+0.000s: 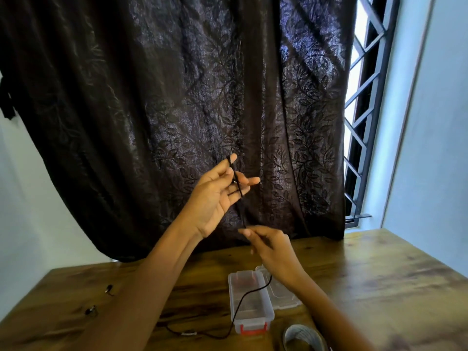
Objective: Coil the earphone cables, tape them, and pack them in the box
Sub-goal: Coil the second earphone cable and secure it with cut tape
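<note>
Above and behind the clear box (pixel 253 323) the left hand (pixel 215 198) is raised, fingers spread, with the black earphone cable (pixel 236 179) looped across them. Just below it, the right hand (pixel 272 252) pinches the cable, which falls across the open box to the table (pixel 379 287). The lid (pixel 282 295) lies right of the box, a tape roll (pixel 301 335) sits nearer the person, and two earbuds (pixel 109 288) lie far left.

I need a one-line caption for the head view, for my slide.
Left hand carries earphone cable over spread fingers; right hand pinches it above the open box.
</note>
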Available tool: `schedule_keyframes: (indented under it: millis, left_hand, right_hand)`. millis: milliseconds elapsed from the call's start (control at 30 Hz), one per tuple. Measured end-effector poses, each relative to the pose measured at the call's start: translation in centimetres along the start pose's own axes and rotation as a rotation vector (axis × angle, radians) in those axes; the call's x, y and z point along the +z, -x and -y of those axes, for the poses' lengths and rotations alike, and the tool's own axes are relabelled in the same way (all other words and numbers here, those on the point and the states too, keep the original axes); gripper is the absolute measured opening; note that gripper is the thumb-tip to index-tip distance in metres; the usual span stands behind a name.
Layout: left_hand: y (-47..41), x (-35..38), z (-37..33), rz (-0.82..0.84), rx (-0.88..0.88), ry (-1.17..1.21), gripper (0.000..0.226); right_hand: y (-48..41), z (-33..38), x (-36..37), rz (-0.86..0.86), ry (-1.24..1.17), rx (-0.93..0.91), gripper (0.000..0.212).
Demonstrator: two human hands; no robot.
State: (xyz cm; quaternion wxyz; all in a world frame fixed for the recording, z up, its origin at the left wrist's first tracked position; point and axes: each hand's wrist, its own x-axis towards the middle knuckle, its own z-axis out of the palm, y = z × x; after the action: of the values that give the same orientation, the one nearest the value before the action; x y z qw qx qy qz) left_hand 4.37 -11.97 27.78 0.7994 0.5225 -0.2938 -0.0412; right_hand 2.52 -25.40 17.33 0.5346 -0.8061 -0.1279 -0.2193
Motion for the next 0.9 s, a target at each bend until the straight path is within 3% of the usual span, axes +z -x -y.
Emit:
schedule_keyframes:
  millis: [200,333,500,633,800,900]
  left_hand:
    - [-0.3,-1.4,0.9,-0.031,0.005,-0.306,0.05]
    - [0.2,-1.6,1.4,-0.023,-0.035,-0.443,0.05]
    - [1.0,-1.1,1.5,0.115,-0.104,-0.559,0.045]
    - [1.5,-0.7,1.1,0.181,-0.175,-0.418,0.029]
    - [2.0,-0.4,0.0,0.243,-0.205,-0.303,0.033]
    - [1.9,-0.4,-0.1,0.239,-0.194,-0.245,0.033]
  right_hand:
    - [1.2,2.2,-0.8,-0.063,0.658,-0.342,0.029]
    - [0.1,5.3,-2.4,-0.157,0.809,-0.606,0.03]
    - [-2.2,8.4,-4.6,-0.156,0.736,-0.732,0.019]
    - [-4.3,9.5,-6.5,-0.119,0.537,-0.613,0.014]
    - [-6.0,9.0,-7.4,-0.155,0.256,-0.502,0.006]
    - [-6.0,7.7,-7.0,-0.209,0.213,-0.451,0.004]
